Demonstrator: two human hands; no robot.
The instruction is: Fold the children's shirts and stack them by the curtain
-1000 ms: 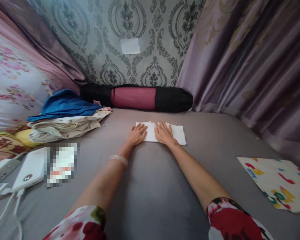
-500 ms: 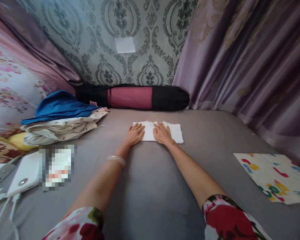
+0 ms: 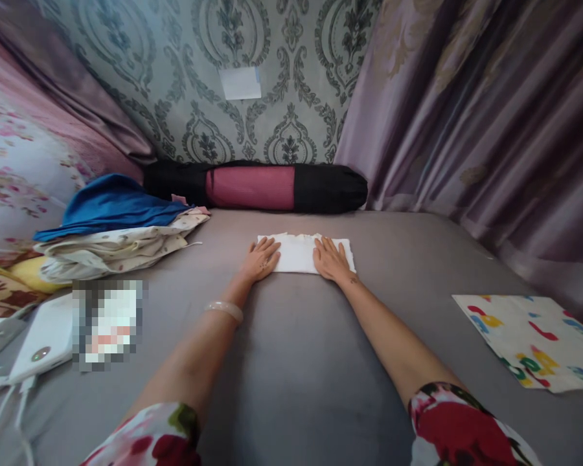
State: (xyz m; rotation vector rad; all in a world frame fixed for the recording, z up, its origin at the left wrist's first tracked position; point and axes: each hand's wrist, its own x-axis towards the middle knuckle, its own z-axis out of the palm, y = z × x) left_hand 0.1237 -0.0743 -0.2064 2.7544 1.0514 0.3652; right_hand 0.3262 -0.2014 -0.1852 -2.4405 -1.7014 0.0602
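Observation:
A folded white cloth (image 3: 296, 254) lies flat on the grey bedsheet (image 3: 291, 362), its long side running left to right and its far edge a little uneven. My left hand (image 3: 261, 260) rests on the cloth's left end, palm down with fingers stretched out. On the right part of the cloth, my right hand (image 3: 332, 259) lies flat too, fingers spread and pointing away from me. Both palms cover parts of the cloth beneath them.
A black and pink rolled bag (image 3: 250, 188) lies against the wall. At left are blue cloth (image 3: 121, 204), pale folded fabric (image 3: 111, 252), a white power bank (image 3: 46, 340) with cables and a power strip (image 3: 0, 336). A colourful patterned sheet (image 3: 529, 340) lies at right.
My right hand has slid right across the white cloth, away from the left hand. The left hand stays at its end of the cloth. The view has shifted slightly.

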